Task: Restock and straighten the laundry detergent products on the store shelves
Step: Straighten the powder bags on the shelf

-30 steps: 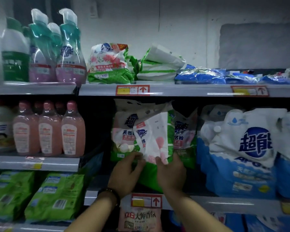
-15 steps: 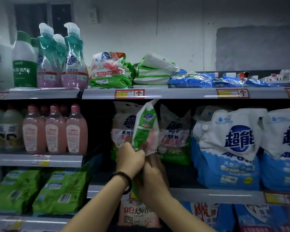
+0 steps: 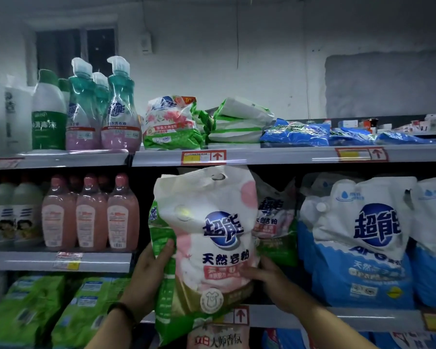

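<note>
A white, pink and green detergent powder bag [image 3: 212,238] stands upright in front of the middle shelf [image 3: 312,317], its printed face toward me. My left hand [image 3: 149,280] grips its green left edge, fingers curled onto the front. My right hand [image 3: 267,280] holds its lower right side. Behind it on the right stands a second bag of the same kind [image 3: 275,222], partly hidden.
Big blue and white detergent pouches [image 3: 368,243] fill the middle shelf on the right. Pink bottles [image 3: 91,212] stand on the left shelf, green packs [image 3: 25,306] below. The top shelf [image 3: 275,154] carries pump bottles [image 3: 118,109], lying green bags [image 3: 234,124] and blue packs [image 3: 297,133].
The bag was edge-on between my hands half a second ago; now its front faces me and it is lifted higher. My hands have moved apart to its two sides.
</note>
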Demonstrator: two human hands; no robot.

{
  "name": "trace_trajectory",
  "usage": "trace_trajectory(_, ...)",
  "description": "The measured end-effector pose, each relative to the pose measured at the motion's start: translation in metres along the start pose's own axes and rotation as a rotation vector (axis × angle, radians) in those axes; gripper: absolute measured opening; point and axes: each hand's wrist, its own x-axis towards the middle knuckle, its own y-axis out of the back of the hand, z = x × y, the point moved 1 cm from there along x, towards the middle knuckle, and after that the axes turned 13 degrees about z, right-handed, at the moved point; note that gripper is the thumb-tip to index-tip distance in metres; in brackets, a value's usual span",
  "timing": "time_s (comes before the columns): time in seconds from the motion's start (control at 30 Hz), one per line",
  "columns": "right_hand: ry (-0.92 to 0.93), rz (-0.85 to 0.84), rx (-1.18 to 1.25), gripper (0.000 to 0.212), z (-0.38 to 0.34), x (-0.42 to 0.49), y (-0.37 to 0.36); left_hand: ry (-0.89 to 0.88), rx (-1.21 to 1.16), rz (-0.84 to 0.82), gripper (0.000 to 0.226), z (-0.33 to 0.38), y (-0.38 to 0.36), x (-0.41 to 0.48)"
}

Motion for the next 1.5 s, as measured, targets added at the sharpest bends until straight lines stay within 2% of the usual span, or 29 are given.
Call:
trace_trajectory(0.03, -0.008, 0.022, 0.022, 0.090, -0.002, 0.002, -0.001, 0.033, -0.012, -0.008, 0.033, -0.002, -0.001, 0.004)
trace_trajectory(0.1, -0.007, 0.114, 0.028, 0.076, -0.006, 0.006, -0.003, 0.084, -0.010, -0.056, 0.038, -0.010, -0.004, 0.016)
trace_trajectory(0.2, -0.015, 0.256, 0.060, 0.054, -0.007, 0.010, -0.006, 0.052, 0.083, -0.051, 0.049, -0.015, -0.012, 0.029)
trace_trajectory(0.27, -0.016, 0.326, 0.079, 0.048, -0.008, 0.012, -0.012, 0.025, 0.203, 0.031, 0.057, -0.023, -0.012, 0.030)
trace_trajectory(0.33, 0.008, 0.380, 0.069, 0.042, -0.009, 0.014, -0.019, 0.030, 0.264, 0.023, 0.060, -0.032, -0.013, 0.019)
trace_trajectory(0.37, 0.021, 0.400, 0.061, 0.038, -0.011, 0.016, -0.022, 0.037, 0.280, -0.001, 0.067, -0.039, -0.013, 0.015)
trace_trajectory(0.43, 0.041, 0.428, 0.060, 0.036, -0.012, 0.020, -0.028, 0.019, 0.324, 0.054, 0.079, -0.049, -0.013, 0.012)
trace_trajectory(0.53, 0.064, 0.484, 0.082, 0.036, -0.008, 0.033, -0.031, -0.087, 0.302, 0.154, 0.053, -0.046, -0.018, 0.021)
trace_trajectory(0.6, 0.093, 0.574, 0.102, 0.033, -0.006, 0.043, -0.031, -0.186, 0.293, 0.132, 0.037, -0.032, -0.028, 0.032)
trace_trajectory(0.67, 0.119, 0.654, 0.113, 0.032, -0.003, 0.059, -0.029, -0.289, 0.356, 0.115, 0.031, -0.018, -0.040, 0.051)
trace_trajectory(0.73, 0.123, 0.712, 0.114, 0.036, -0.001, 0.080, -0.029, -0.346, 0.457, 0.124, 0.029, -0.014, -0.048, 0.081)
trace_trajectory(0.77, 0.107, 0.742, 0.104, 0.047, 0.001, 0.091, -0.030, -0.340, 0.540, 0.147, 0.031, -0.015, -0.050, 0.096)
trace_trajectory(0.83, 0.062, 0.780, 0.041, 0.076, 0.008, 0.111, -0.032, -0.257, 0.748, 0.227, 0.050, -0.031, -0.047, 0.118)
trace_trajectory(0.87, 0.060, 0.807, 0.001, 0.076, 0.015, 0.119, -0.032, -0.197, 0.824, 0.264, 0.062, -0.045, -0.045, 0.122)
trace_trajectory(0.9, 0.063, 0.841, -0.054, 0.067, 0.020, 0.125, -0.032, -0.154, 0.886, 0.282, 0.073, -0.063, -0.044, 0.121)
trace_trajectory(0.97, 0.095, 0.911, -0.133, 0.041, 0.033, 0.135, -0.032, -0.159, 1.017, 0.231, 0.087, -0.097, -0.048, 0.098)
trace_trajectory(1.0, 0.124, 0.937, -0.163, 0.036, 0.037, 0.138, -0.034, -0.190, 1.070, 0.199, 0.090, -0.109, -0.049, 0.087)
trace_trajectory(1.17, 0.215, 0.991, -0.241, 0.048, 0.051, 0.153, -0.040, -0.401, 1.101, 0.216, 0.107, -0.125, -0.049, 0.077)
trace_trajectory(1.3, 0.289, 1.030, -0.273, 0.055, 0.057, 0.162, -0.041, -0.546, 1.275, 0.231, 0.103, -0.132, -0.054, 0.081)
trace_trajectory(1.4, 0.327, 1.013, -0.295, 0.055, 0.060, 0.164, -0.046, -0.604, 1.310, 0.331, 0.086, -0.130, -0.053, 0.082)
trace_trajectory(1.5, 0.364, 0.986, -0.347, 0.067, 0.062, 0.165, -0.047, -0.615, 1.339, 0.327, 0.072, -0.130, -0.053, 0.079)
